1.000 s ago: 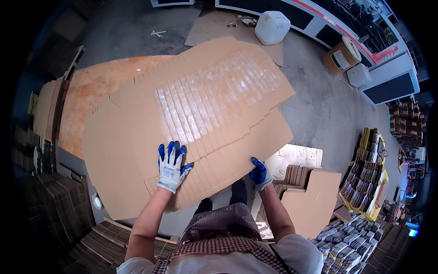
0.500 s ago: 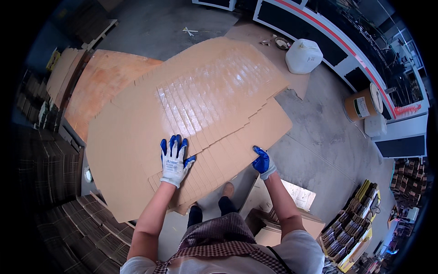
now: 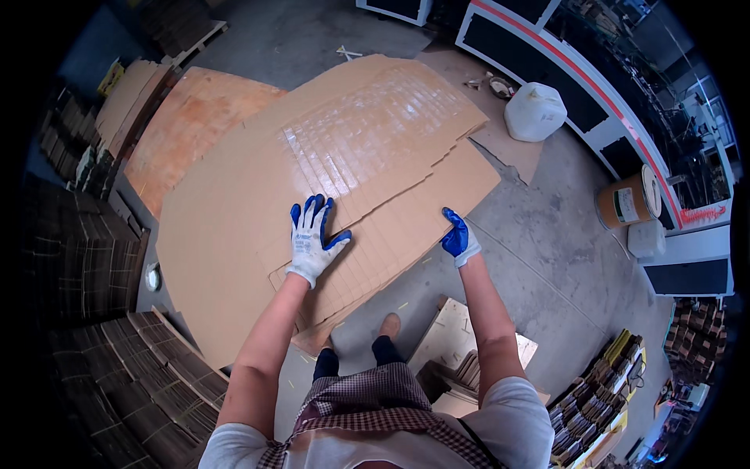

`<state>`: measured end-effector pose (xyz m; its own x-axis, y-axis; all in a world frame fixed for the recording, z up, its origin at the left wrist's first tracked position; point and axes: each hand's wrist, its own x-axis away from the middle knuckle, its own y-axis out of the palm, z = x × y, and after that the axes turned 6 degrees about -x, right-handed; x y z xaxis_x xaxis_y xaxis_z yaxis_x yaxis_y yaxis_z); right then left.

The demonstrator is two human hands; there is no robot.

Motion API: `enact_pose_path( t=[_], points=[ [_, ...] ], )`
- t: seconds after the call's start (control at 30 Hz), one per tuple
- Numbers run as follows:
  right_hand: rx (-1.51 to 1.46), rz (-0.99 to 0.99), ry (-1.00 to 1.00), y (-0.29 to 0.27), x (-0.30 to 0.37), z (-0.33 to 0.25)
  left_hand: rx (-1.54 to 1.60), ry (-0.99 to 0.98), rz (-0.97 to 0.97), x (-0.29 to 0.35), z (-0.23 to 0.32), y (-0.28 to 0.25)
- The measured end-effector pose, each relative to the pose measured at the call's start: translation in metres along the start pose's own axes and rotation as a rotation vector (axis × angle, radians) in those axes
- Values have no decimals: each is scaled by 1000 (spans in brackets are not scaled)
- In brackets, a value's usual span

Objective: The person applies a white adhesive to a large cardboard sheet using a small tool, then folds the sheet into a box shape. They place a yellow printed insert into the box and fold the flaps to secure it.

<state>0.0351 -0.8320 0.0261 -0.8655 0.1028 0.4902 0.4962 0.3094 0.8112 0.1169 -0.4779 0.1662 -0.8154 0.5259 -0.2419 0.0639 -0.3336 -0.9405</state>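
Note:
Fanned-out brown cardboard sheets (image 3: 234, 211) lie in a broad overlapping layer in front of me, their stepped edges running diagonally and a glossy patch catching light on the far part. My left hand (image 3: 314, 242), in a white glove with blue-coated fingers, rests flat on top with the fingers spread. At the right-hand edge, my right hand (image 3: 459, 238), gloved alike, grips the lower cardboard sheet (image 3: 465, 176), thumb on top. Its other fingers are partly hidden.
An orange-brown board (image 3: 203, 109) lies beyond the sheets at left. Stacked dark cardboard (image 3: 78, 258) fills the left side. A white plastic jug (image 3: 535, 112) and brown drum (image 3: 629, 197) stand near a machine (image 3: 531, 62) at right. A wooden pallet (image 3: 449, 332) sits near my legs.
The fanned sheets have slid away from me, and my left hand has moved forward with them, still flat. My right hand stays at the right edge. The whole view has shifted slightly.

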Motion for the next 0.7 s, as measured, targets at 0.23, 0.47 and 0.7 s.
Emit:
enact_pose_path(
  t=[0.23, 0.47, 0.7],
  points=[
    [162, 113, -139, 1, 44, 14, 1041, -249, 145, 2, -16, 0],
    [120, 554, -504, 56, 145, 117, 1859, -638, 342, -9, -51, 10],
    [281, 511, -692, 132, 215, 235, 400, 0, 341, -12, -174, -76]
  ],
)
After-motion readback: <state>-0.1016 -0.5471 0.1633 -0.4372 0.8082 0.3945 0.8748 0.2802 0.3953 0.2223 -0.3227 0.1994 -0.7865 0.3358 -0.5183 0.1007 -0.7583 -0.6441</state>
